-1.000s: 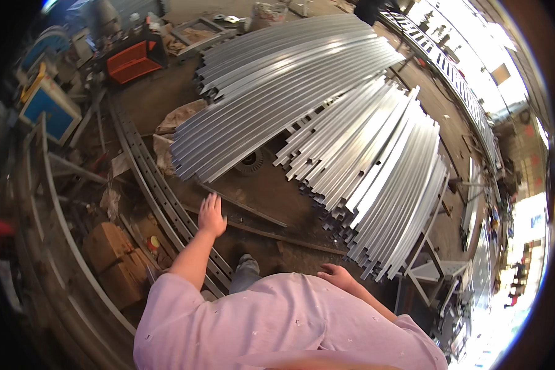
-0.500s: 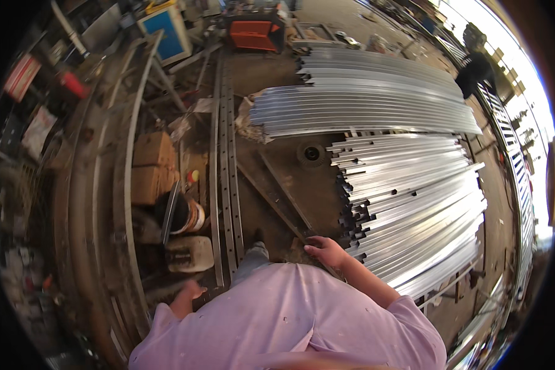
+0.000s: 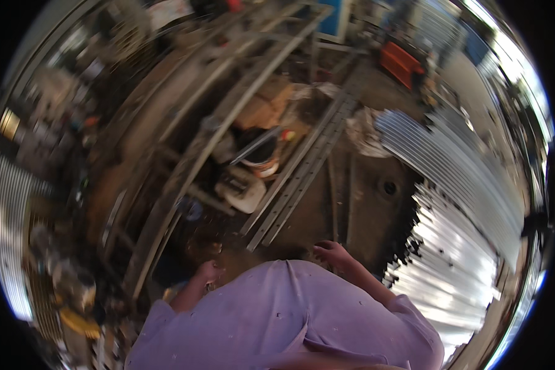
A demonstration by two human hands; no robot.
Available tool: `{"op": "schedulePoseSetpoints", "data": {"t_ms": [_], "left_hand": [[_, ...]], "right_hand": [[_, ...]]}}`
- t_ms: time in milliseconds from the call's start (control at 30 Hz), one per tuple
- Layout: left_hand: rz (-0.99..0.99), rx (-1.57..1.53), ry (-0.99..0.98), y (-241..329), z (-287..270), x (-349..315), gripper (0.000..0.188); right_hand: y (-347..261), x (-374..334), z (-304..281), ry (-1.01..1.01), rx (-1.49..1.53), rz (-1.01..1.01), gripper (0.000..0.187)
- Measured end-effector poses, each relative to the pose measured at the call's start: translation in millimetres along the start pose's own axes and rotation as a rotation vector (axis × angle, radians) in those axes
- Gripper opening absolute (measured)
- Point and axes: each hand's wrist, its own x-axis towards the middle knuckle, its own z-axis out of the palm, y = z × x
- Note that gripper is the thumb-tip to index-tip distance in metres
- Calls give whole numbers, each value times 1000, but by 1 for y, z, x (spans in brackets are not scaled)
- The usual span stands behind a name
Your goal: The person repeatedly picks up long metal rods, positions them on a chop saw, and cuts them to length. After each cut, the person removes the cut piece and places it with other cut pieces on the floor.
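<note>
My left hand hangs beside my body at the lower left, its fingers loosely bent and apart, with nothing in it. My right hand is in front of my shirt to the right of centre, fingers pointing left and a little apart; I see nothing held. Beyond it two thin metal bars lie on the dark floor, their near ends close to the fingers in the picture. Left of them run long perforated metal rails. The picture is smeared by motion.
Stacked shiny metal profiles fill the right, with ribbed sheets beyond. A round disc lies on the floor. Left stand a long metal frame, a white jerrycan, a bucket and a cardboard box. An orange machine is farther back.
My view has turned left, so the profiles and rails have swung to the right. The right hand has shifted slightly right in the picture; the left hand is up and a little to the right.
</note>
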Motion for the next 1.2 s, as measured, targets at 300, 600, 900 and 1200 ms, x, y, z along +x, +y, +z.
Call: {"op": "schedulePoseSetpoints", "data": {"t_ms": [300, 600, 900, 1200], "left_hand": [[-119, -157, 133, -235, 81, -148, 59], [-585, -204, 118, -421, 199, -297, 70], [-786, -683, 264, -429, 288, -345, 66], [-806, -392, 387, -468, 283, -386, 62]], "right_hand": [[-23, 57, 113, -137, -328, 116, 46], [-34, 69, 332, -452, -563, 60, 44], [-82, 118, 468, -679, -981, -350, 36], [-139, 159, 605, -510, -1246, -989, 62]]}}
